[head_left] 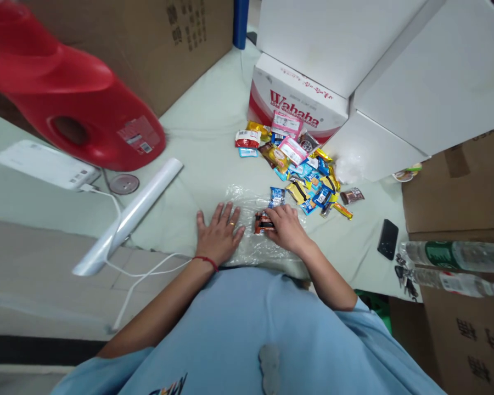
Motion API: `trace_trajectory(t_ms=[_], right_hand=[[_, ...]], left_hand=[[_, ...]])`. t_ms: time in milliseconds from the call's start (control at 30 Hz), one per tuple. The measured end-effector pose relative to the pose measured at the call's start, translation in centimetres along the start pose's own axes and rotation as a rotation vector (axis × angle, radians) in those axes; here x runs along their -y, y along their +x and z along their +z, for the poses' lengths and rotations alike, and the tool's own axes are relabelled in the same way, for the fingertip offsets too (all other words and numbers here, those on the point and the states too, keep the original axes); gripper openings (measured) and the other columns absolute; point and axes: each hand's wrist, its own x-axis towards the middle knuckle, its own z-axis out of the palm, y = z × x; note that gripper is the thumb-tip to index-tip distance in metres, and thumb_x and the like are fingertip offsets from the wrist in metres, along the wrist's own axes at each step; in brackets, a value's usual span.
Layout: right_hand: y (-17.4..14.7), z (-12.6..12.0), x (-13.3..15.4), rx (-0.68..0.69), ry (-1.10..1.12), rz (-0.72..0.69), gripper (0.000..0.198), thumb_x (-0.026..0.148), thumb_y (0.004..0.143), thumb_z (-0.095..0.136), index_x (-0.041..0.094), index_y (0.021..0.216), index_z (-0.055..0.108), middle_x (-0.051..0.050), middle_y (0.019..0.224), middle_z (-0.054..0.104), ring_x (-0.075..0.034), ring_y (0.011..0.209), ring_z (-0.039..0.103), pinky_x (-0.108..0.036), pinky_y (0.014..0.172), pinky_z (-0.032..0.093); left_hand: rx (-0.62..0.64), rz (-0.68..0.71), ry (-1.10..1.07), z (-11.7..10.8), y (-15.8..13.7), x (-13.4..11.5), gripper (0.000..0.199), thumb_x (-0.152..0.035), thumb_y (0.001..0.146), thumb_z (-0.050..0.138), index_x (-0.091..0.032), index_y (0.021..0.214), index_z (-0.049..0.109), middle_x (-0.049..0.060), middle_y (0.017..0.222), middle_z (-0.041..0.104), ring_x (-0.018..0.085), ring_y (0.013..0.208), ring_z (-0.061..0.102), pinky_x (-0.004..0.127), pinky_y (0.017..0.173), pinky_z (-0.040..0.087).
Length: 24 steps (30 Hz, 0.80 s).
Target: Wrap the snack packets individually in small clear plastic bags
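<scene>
My left hand (217,236) lies flat with fingers spread on the left side of a clear plastic bag (247,249) on the table. My right hand (287,227) has its fingers closed on a small brown snack packet (262,223) lying on the bag. A blue snack packet (277,197) rests just beyond that hand, on the bag's far edge. Past it spreads a pile of small wrapped snacks (300,164) in yellow, blue, pink and red.
A Wahaha box (298,101) stands behind the pile. A red jug (107,109), a white power bank (45,164) and a white tube (127,216) are at left. A phone (388,239), keys (405,277) and plastic bottles (461,255) are at right.
</scene>
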Motion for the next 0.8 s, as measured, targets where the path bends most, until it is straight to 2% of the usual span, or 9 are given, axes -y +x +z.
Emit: trace_trajectory(t_ms=[133,233,300,367,433,533,600,667,800], right_hand=[[0.3,1.1,0.0,0.026,0.044,-0.017,0.059,0.031,0.093,0.071,0.019,0.149,0.054,-0.016,0.137,0.064,-0.037,0.124,0.052,-0.054,0.104,0.042],[-1.4,0.7,-1.4,-0.061,0.148,-0.039,0.075,0.038,0.092,0.075,0.02,0.158,0.043,-0.018,0.153,0.053,-0.037,0.136,0.047,-0.057,0.114,0.038],[-3.6,0.1,-2.5,-0.139,0.247,-0.06,0.064,0.04,0.098,0.069,0.022,0.154,0.047,-0.017,0.149,0.056,-0.034,0.134,0.051,-0.053,0.112,0.042],[-6.3,-0.2,-3.5,-0.168,0.349,-0.124,0.043,0.038,0.103,0.061,0.023,0.143,0.057,-0.015,0.132,0.065,-0.03,0.121,0.059,-0.048,0.104,0.049],[-8.9,0.3,-4.3,-0.15,0.416,-0.216,0.034,0.038,0.103,0.061,0.023,0.133,0.062,-0.013,0.12,0.068,-0.028,0.111,0.062,-0.046,0.098,0.053],[-11.7,2.5,-4.8,-0.131,0.389,-0.265,0.039,0.04,0.099,0.068,0.021,0.133,0.062,-0.015,0.129,0.065,-0.03,0.119,0.059,-0.05,0.101,0.052],[-12.4,4.1,-4.9,-0.163,0.341,-0.233,0.028,0.036,0.102,0.064,0.022,0.126,0.066,-0.015,0.131,0.065,-0.031,0.122,0.058,-0.052,0.102,0.051],[-12.2,5.0,-5.0,-0.211,0.354,-0.216,0.019,0.029,0.105,0.057,0.023,0.114,0.071,-0.013,0.125,0.068,-0.029,0.118,0.06,-0.051,0.099,0.051],[-10.4,3.3,-5.1,-0.282,0.552,-0.222,0.021,0.033,0.106,0.055,0.025,0.103,0.074,-0.011,0.114,0.072,-0.025,0.107,0.064,-0.046,0.094,0.053]], left_hand=[[-0.017,0.0,-0.024,-0.2,-0.2,0.1,0.062,-0.046,0.107,0.033,-0.027,0.166,0.033,0.014,0.174,0.03,0.033,0.162,0.026,0.072,0.126,-0.004],[-0.077,-0.011,-0.053,-0.8,-0.7,0.5,0.061,-0.043,0.105,0.039,-0.025,0.163,0.039,0.015,0.174,0.027,0.033,0.162,0.027,0.068,0.128,0.003],[-0.123,0.034,-0.075,-1.4,-1.3,1.0,0.056,-0.035,0.103,0.044,-0.025,0.158,0.047,0.014,0.171,0.036,0.032,0.162,0.027,0.065,0.13,0.006],[-0.105,0.187,-0.122,-2.2,-2.2,1.8,0.055,-0.023,0.097,0.045,-0.028,0.15,0.055,0.01,0.162,0.052,0.029,0.159,0.034,0.062,0.131,0.007],[-0.01,0.404,-0.205,-2.9,-3.1,2.7,0.059,-0.014,0.088,0.047,-0.029,0.143,0.059,0.007,0.151,0.064,0.026,0.155,0.042,0.061,0.132,0.009],[0.162,0.595,-0.306,-3.2,-4.1,4.0,0.06,-0.014,0.08,0.052,-0.024,0.138,0.06,0.01,0.155,0.06,0.028,0.155,0.042,0.061,0.132,0.013],[0.221,0.602,-0.318,-2.9,-4.5,4.6,0.052,-0.018,0.084,0.054,-0.023,0.135,0.062,0.011,0.159,0.055,0.03,0.156,0.04,0.061,0.131,0.014],[0.232,0.578,-0.324,-2.4,-4.5,5.0,0.037,-0.021,0.092,0.055,-0.026,0.126,0.068,0.009,0.155,0.06,0.03,0.153,0.044,0.061,0.13,0.016],[0.194,0.467,-0.455,-2.3,-3.7,4.7,0.022,-0.029,0.1,0.053,-0.029,0.107,0.074,0.004,0.126,0.078,0.026,0.143,0.057,0.059,0.128,0.023]])
